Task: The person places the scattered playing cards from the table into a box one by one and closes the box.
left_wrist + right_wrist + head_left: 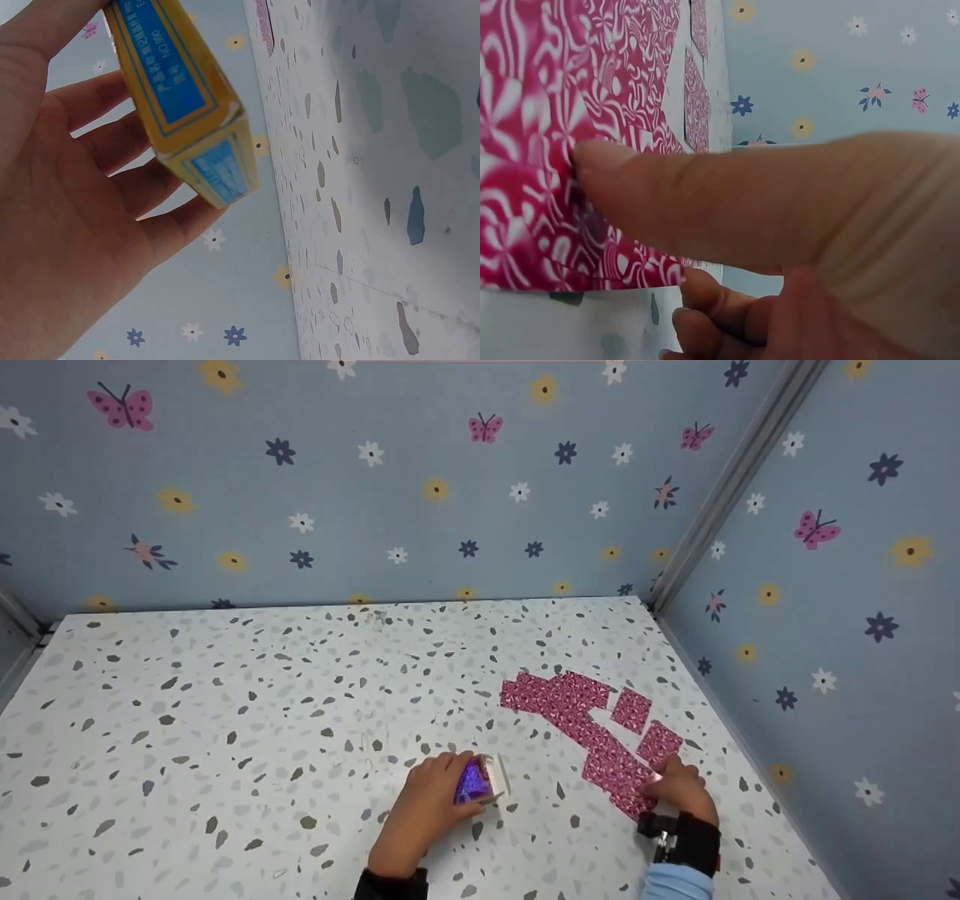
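In the head view my left hand (424, 806) grips a small card box (472, 782), fingers over its far side and thumb at the near side. Its purple-blue face and a pale flap at its right end show there. The left wrist view shows the box's yellow side with a blue label (169, 67). To the right, pink-patterned playing cards (577, 720) lie face down in a curved, overlapping spread. At the spread's near right end, my right hand (686, 791) pinches a playing card (622, 266), thumb on its patterned back. The fingers below are partly hidden.
Two cards lie slightly apart from the spread, one a separate pink card (631, 710). The white speckled tabletop (262, 720) extends left. A blue flowered panel (337, 487) stands at the back and another side panel (840, 660) at the right.
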Demonstrator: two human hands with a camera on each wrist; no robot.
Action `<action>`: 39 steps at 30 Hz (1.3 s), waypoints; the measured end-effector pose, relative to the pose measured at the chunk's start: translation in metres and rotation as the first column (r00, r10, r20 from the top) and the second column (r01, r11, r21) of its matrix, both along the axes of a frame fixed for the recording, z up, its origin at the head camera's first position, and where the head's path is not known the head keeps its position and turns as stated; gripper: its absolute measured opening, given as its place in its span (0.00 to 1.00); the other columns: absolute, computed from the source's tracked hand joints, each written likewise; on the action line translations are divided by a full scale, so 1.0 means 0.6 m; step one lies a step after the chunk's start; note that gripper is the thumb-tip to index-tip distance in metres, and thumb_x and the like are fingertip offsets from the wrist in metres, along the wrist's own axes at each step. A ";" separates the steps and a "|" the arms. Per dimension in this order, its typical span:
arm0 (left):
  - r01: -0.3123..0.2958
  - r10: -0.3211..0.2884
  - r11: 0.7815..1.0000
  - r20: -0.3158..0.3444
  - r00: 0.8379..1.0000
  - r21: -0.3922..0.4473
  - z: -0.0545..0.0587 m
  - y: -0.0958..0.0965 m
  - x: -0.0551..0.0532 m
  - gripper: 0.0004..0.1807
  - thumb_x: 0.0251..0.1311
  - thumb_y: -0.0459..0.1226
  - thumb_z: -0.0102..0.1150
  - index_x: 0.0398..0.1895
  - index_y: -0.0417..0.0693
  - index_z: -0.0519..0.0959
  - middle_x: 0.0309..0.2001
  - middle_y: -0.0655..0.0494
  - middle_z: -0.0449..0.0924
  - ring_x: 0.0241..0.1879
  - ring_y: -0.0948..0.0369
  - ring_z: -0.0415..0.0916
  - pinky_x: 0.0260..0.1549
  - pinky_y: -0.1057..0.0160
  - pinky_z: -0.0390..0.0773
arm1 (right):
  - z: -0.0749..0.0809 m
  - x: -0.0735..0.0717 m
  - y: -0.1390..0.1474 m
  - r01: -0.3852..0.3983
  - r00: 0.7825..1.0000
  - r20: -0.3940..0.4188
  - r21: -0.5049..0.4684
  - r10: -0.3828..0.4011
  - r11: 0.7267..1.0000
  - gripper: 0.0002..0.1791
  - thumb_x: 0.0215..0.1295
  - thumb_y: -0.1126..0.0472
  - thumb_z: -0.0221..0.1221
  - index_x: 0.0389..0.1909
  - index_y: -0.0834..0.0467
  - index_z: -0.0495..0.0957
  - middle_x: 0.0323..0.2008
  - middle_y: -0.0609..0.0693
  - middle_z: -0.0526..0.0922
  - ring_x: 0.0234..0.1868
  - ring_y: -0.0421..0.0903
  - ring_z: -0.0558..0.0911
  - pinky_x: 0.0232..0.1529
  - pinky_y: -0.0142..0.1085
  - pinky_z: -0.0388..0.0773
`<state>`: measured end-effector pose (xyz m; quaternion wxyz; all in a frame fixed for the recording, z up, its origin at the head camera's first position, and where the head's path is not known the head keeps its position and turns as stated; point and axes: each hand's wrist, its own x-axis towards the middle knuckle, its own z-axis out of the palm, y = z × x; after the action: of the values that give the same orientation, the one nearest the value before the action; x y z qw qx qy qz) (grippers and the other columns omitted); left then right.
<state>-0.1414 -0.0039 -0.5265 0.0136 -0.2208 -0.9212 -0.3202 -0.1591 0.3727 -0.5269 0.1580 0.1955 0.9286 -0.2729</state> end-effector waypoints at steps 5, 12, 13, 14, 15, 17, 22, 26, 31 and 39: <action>0.000 0.000 1.000 0.007 1.000 0.000 -0.003 0.000 -0.003 0.38 0.45 0.48 0.68 0.59 0.42 0.69 0.52 0.43 0.75 0.51 0.47 0.72 0.53 0.46 0.70 | 0.006 0.006 0.001 0.020 0.999 -0.046 -0.096 -0.024 0.995 0.11 0.53 0.64 0.59 0.31 0.64 0.66 0.32 0.58 0.70 0.36 0.53 0.69 0.37 0.39 0.66; 0.003 -0.003 1.000 -0.004 1.000 -0.010 -0.007 0.002 -0.004 0.38 0.45 0.49 0.69 0.59 0.42 0.70 0.50 0.45 0.75 0.50 0.48 0.73 0.51 0.48 0.71 | 0.021 0.004 -0.008 -0.023 0.996 -0.084 -0.142 0.011 0.990 0.08 0.59 0.65 0.55 0.27 0.62 0.65 0.26 0.51 0.71 0.29 0.46 0.70 0.30 0.33 0.65; 0.003 -0.003 1.000 -0.004 1.000 -0.009 -0.007 0.002 -0.004 0.38 0.45 0.49 0.69 0.59 0.42 0.70 0.50 0.45 0.75 0.50 0.48 0.73 0.51 0.48 0.70 | 0.023 0.003 -0.010 -0.023 0.996 -0.087 -0.142 0.010 0.990 0.08 0.59 0.65 0.55 0.28 0.62 0.65 0.26 0.51 0.71 0.30 0.46 0.71 0.30 0.33 0.66; 0.002 -0.002 1.000 -0.003 1.000 -0.009 -0.007 0.003 -0.004 0.38 0.45 0.49 0.69 0.59 0.42 0.70 0.50 0.45 0.75 0.50 0.48 0.73 0.51 0.48 0.71 | 0.025 0.002 -0.012 -0.029 0.996 -0.091 -0.145 0.016 0.989 0.07 0.59 0.66 0.55 0.29 0.63 0.66 0.27 0.51 0.71 0.31 0.46 0.72 0.31 0.34 0.67; 0.002 -0.003 1.000 -0.005 1.000 -0.009 -0.007 0.003 -0.004 0.38 0.44 0.49 0.69 0.59 0.42 0.70 0.50 0.45 0.75 0.50 0.48 0.73 0.51 0.48 0.71 | 0.027 0.000 -0.015 -0.030 0.995 -0.095 -0.147 0.016 0.989 0.07 0.59 0.66 0.55 0.31 0.64 0.67 0.28 0.52 0.72 0.31 0.47 0.73 0.31 0.34 0.68; 0.004 -0.004 1.000 -0.012 1.000 -0.010 -0.007 0.003 -0.004 0.37 0.44 0.48 0.69 0.58 0.41 0.70 0.50 0.45 0.76 0.49 0.48 0.73 0.50 0.48 0.71 | 0.030 -0.002 -0.020 -0.040 0.995 -0.097 -0.141 0.026 0.989 0.08 0.58 0.66 0.55 0.36 0.67 0.70 0.30 0.54 0.75 0.32 0.47 0.75 0.32 0.36 0.71; 0.008 -0.008 1.000 -0.031 0.999 -0.018 -0.007 0.003 -0.003 0.37 0.44 0.48 0.70 0.57 0.41 0.71 0.49 0.46 0.76 0.47 0.49 0.74 0.48 0.48 0.73 | 0.037 -0.007 -0.033 -0.105 0.987 -0.134 -0.136 0.086 0.985 0.17 0.59 0.66 0.55 0.49 0.70 0.72 0.36 0.58 0.78 0.34 0.47 0.78 0.35 0.39 0.75; 0.007 -0.008 1.000 -0.018 1.000 -0.015 -0.007 0.003 -0.003 0.37 0.44 0.48 0.69 0.58 0.41 0.71 0.49 0.46 0.76 0.48 0.49 0.74 0.48 0.48 0.72 | 0.043 -0.010 -0.046 -0.151 0.978 -0.173 -0.211 0.115 0.966 0.20 0.62 0.68 0.53 0.55 0.71 0.70 0.36 0.59 0.77 0.30 0.45 0.78 0.33 0.37 0.79; 0.008 -0.008 1.000 -0.012 1.000 -0.012 -0.005 0.003 -0.002 0.37 0.44 0.48 0.70 0.58 0.42 0.71 0.49 0.46 0.76 0.49 0.49 0.74 0.49 0.48 0.72 | 0.048 -0.016 -0.060 -0.194 0.972 -0.185 -0.278 0.145 0.941 0.25 0.62 0.68 0.53 0.61 0.69 0.66 0.39 0.59 0.77 0.28 0.43 0.77 0.31 0.38 0.79; 0.014 -0.014 1.000 -0.012 1.000 -0.011 -0.003 0.004 -0.001 0.37 0.44 0.47 0.70 0.58 0.42 0.71 0.49 0.46 0.76 0.48 0.49 0.74 0.49 0.47 0.72 | 0.052 -0.022 -0.091 -0.201 0.966 -0.223 -0.317 0.134 0.927 0.30 0.58 0.70 0.54 0.64 0.58 0.65 0.47 0.63 0.74 0.28 0.44 0.79 0.32 0.40 0.81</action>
<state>-0.1418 -0.0015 -0.5285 0.0158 -0.2290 -0.9213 -0.3140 -0.1725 0.3178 -0.4957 0.1193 0.0572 0.8925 -0.4313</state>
